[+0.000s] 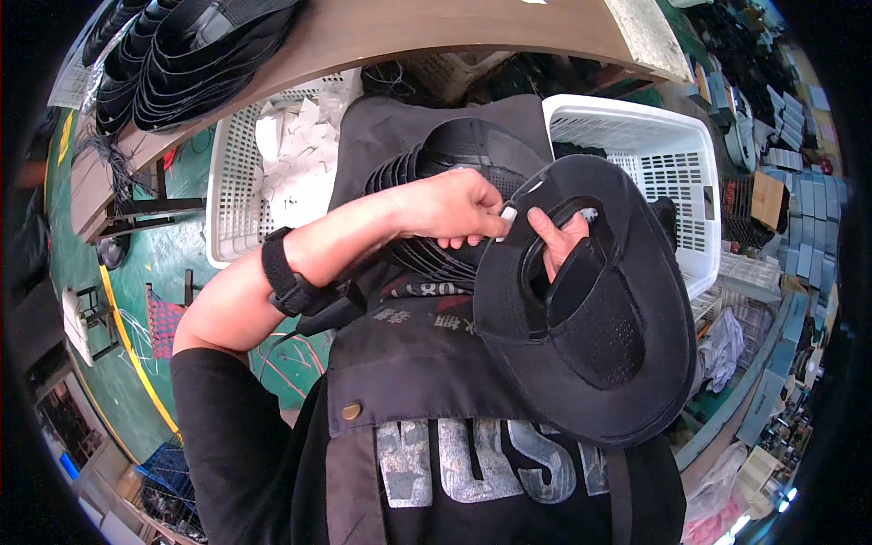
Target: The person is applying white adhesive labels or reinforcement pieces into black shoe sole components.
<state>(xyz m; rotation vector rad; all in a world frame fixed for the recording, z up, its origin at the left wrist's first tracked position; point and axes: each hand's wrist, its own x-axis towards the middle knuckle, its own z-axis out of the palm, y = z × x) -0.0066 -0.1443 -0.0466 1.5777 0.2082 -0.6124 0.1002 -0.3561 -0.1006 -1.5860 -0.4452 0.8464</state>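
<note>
A black wide-brimmed hat (599, 354) with a mesh crown is held tilted in front of my chest. My right hand (561, 243) reaches into the hat's opening; its thumb and part of the palm show, gripping the inner band, while the other fingers and the forearm are hidden by the hat. At the hat's left edge, my left hand (454, 209) is closed in a pinch on a small white piece (508, 221), against the black fabric. Whether that piece is attached to the hat I cannot tell. Beneath the left hand, a nested stack of black hats (431, 259) rests on my lap.
A brown table (409, 25) spans the far side, with stacked black hat pieces (195, 68) at its left. A white basket (238, 195) of white scraps (304, 150) stands left of my lap, another white basket (677, 150) right. Shelved boxes (808, 204) line the far right.
</note>
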